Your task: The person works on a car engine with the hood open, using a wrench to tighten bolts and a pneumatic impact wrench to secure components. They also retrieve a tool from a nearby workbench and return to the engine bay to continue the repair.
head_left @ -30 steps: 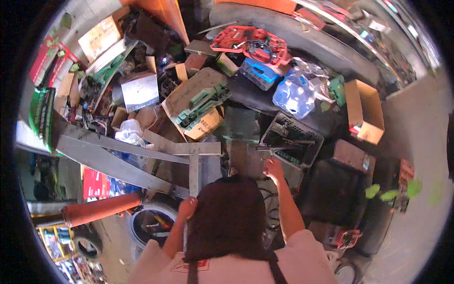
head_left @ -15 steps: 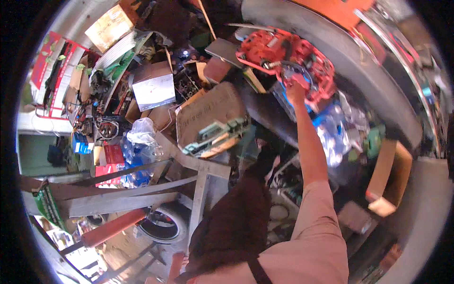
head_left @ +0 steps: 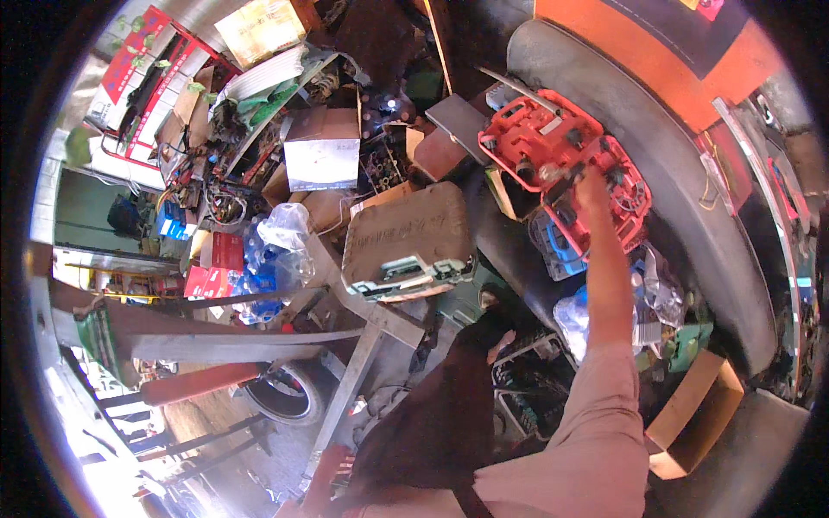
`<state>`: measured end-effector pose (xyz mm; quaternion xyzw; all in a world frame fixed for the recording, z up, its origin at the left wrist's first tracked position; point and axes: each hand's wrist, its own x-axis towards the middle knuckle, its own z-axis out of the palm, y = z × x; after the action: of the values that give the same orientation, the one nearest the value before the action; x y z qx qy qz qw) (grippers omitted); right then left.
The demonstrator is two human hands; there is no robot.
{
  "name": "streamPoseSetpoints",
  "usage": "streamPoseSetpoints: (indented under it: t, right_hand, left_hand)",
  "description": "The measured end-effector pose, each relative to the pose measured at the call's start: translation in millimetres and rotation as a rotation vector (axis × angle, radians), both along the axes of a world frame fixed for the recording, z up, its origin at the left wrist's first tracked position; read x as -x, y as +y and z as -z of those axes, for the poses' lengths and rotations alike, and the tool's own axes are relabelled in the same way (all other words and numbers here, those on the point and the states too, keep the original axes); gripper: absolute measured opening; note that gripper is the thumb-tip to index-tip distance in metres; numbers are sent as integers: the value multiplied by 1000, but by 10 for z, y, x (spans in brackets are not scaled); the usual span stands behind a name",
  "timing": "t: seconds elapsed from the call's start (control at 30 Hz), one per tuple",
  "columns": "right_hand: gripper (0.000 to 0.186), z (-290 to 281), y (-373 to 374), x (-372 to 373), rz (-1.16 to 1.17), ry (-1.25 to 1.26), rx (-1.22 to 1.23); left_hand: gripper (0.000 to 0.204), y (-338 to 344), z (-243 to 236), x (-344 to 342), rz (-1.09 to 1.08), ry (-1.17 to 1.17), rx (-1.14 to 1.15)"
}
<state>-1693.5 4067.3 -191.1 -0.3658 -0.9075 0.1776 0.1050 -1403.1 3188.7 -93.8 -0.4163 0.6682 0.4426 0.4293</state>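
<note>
My right hand (head_left: 587, 186) reaches into an open red plastic tool case (head_left: 537, 136) at the upper right, its fingers closed at a dark fitting or tool that I cannot make out. A blue-and-black case (head_left: 560, 252) sits just below the red one. Low in the picture, my left hand (head_left: 335, 466) is beside a grey metal frame beam (head_left: 358, 371); its fingers are partly hidden and too small to read. A worn greenish-grey case (head_left: 406, 229) rests left of my right arm.
Piled boxes (head_left: 321, 160), bagged bottles (head_left: 263, 272) and scrap fill the left and back. A tire (head_left: 306, 401) and an orange cylinder (head_left: 199, 384) lie lower left. A padded dark-grey backrest (head_left: 708, 242) runs along the right, above an open cardboard box (head_left: 695, 414).
My right hand has risen from beside the black crate to the red case and stays inside it. My left hand has dropped lower. The view has swung, shifting the scene.
</note>
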Motion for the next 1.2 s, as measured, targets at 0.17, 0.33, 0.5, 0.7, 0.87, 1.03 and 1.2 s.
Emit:
streamPoseSetpoints:
  t: [0.17,0.33,0.5,0.7,0.87,1.03,1.2]
  right_hand:
    - [34,-1748,-74,-433,38,484,417]
    - [35,-3566,-2076,-1280,-310,785,690]
    - [36,-4200,-5047,-2064,-801,690,1138]
    - [38,-4317,-7034,-3021,-1088,292,1531]
    - [39,-4341,-7820,-3453,-1191,-34,1766]
    - [40,-4268,-8161,-3629,-1230,-419,1934]
    - [40,-4046,-8955,-3945,-1515,-685,2055]
  left_hand:
    - [43,-717,580,-488,-105,25,-139]
    - [31,-1280,1558,-1509,-155,11,-325]
    - [28,-1329,1796,-2426,70,215,74]
    - [34,-1202,1791,-3460,-1099,482,-181]
    - [39,-855,1561,-3682,-951,416,18]
    - [82,-941,780,-2926,-632,960,-128]
    - [87,-981,209,-2361,-239,1292,137]
